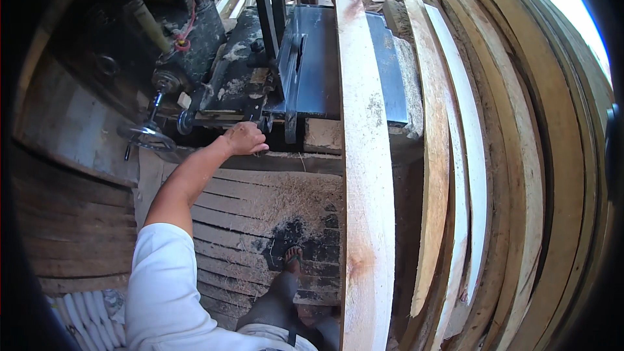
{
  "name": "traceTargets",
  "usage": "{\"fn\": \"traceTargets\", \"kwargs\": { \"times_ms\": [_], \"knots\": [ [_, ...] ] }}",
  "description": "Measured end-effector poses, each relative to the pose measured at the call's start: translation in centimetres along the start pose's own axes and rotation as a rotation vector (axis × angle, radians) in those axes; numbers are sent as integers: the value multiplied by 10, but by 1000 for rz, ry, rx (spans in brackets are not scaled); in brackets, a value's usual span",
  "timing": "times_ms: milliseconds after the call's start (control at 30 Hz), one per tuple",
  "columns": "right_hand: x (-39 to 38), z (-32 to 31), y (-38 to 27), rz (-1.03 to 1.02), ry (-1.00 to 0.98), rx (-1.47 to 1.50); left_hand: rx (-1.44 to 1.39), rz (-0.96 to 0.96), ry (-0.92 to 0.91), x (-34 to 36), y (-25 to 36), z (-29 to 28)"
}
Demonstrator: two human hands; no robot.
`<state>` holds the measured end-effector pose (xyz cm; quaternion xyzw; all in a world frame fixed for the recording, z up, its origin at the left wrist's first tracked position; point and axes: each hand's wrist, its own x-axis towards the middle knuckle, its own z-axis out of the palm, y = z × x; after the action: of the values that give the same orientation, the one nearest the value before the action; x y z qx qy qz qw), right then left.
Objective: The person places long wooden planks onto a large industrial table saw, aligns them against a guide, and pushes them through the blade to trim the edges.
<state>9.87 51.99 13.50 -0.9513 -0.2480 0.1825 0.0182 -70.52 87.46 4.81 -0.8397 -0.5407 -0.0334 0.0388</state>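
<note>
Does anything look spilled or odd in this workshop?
Yes: sawdust is strewn unevenly across the slatted floor, with a dark patch by the foot, so it looks untidy. The boards at right look bowed, perhaps only from the wide lens.

Toward ten o'clock, the left hand (247, 138) is held curled beside the saw table (322, 52). A sawn plank (366, 175) is aligned roughly twelve to six.

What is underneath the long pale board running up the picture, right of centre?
The machine's metal table shows on both sides of the long pale board; the strip between is covered. Whether board and table touch cannot be seen.
</note>
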Motion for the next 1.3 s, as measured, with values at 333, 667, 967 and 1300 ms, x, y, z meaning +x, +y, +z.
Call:
{"fn": "traceTargets", "kwargs": {
  "times_ms": [333, 667, 967, 1300],
  "knots": [
    [-28, 50, -149, -580, 94, 324, -305, -1194, 1021, 68, 15, 50],
    [-197, 141, -318, -776, -1073, 204, -2419, -1849, 1744, 30, 43, 88],
    [-193, 216, -335, -578, -1126, 440, 263, -696, 656, -88, 15, 133],
    [-282, 314, -624, -1249, -782, 1059, -2365, -1570, 1605, -30, 9, 110]
  ]
}}
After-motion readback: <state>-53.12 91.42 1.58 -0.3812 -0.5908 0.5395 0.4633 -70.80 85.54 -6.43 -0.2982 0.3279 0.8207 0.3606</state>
